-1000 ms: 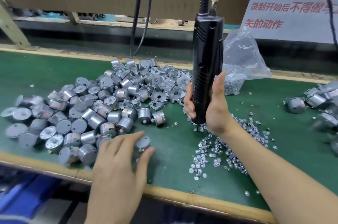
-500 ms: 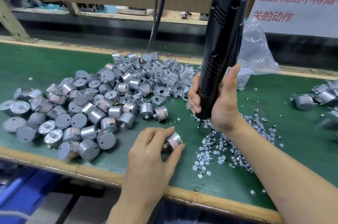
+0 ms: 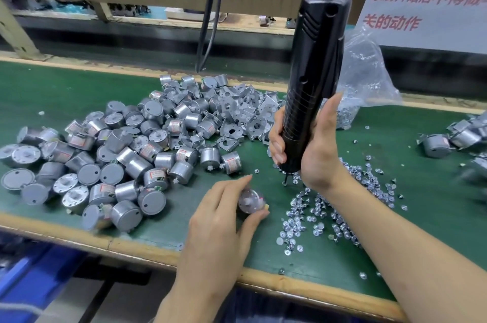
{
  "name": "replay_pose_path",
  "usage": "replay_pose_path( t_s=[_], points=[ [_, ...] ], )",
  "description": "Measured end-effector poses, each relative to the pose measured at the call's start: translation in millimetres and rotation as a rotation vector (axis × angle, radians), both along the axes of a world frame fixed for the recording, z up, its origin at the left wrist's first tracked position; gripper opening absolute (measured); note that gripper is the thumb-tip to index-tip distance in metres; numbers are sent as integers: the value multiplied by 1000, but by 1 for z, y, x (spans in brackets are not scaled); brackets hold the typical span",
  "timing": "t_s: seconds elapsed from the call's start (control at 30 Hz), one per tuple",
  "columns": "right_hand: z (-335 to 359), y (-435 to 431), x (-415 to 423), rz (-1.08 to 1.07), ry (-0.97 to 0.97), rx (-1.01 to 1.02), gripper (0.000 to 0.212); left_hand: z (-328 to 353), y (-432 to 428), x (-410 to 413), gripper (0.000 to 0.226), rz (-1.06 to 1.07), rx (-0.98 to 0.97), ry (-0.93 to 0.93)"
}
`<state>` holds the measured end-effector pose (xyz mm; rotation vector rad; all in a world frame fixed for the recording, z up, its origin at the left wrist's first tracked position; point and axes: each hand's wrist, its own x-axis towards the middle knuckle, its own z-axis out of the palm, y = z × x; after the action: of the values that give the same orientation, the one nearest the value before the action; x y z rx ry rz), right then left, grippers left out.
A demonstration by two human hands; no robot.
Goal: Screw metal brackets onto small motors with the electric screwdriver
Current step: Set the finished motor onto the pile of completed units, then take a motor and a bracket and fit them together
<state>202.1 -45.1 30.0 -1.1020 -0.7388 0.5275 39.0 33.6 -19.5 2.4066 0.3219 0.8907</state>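
Motor [image 3: 250,201] in pinch of left grip [image 3: 221,220]; screwdriver [image 3: 313,72] in clasp of right grip [image 3: 316,154].

Left hand [image 3: 220,220] pinches with curled fingers [image 3: 229,187]; right hand [image 3: 315,150] grips, thumb raised.

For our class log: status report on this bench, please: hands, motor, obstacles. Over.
Left hand grips one motor, no bracket seen on it. Right hand grips electric screwdriver, bit down among loose screws. Brackets heaped behind, untouched.
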Motion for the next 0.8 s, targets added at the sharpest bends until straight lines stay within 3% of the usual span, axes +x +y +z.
replay_pose_path(
  t_s=[0.17,0.6,0.7,0.8],
  points=[
    [-1,0,0,-32,-18,5,86,-3,2,3,37,-22,52,52],
    [-2,3,0,-54,-30,-9,83,-1,2,4,36,-38,-26,123],
    [-2,1,1,-43,-34,-7,86,10,4,6,41,-11,-49,74],
    [2,-1,2,-39,-17,34,89,30,24,23,32,87,3,-21]
  ],
)
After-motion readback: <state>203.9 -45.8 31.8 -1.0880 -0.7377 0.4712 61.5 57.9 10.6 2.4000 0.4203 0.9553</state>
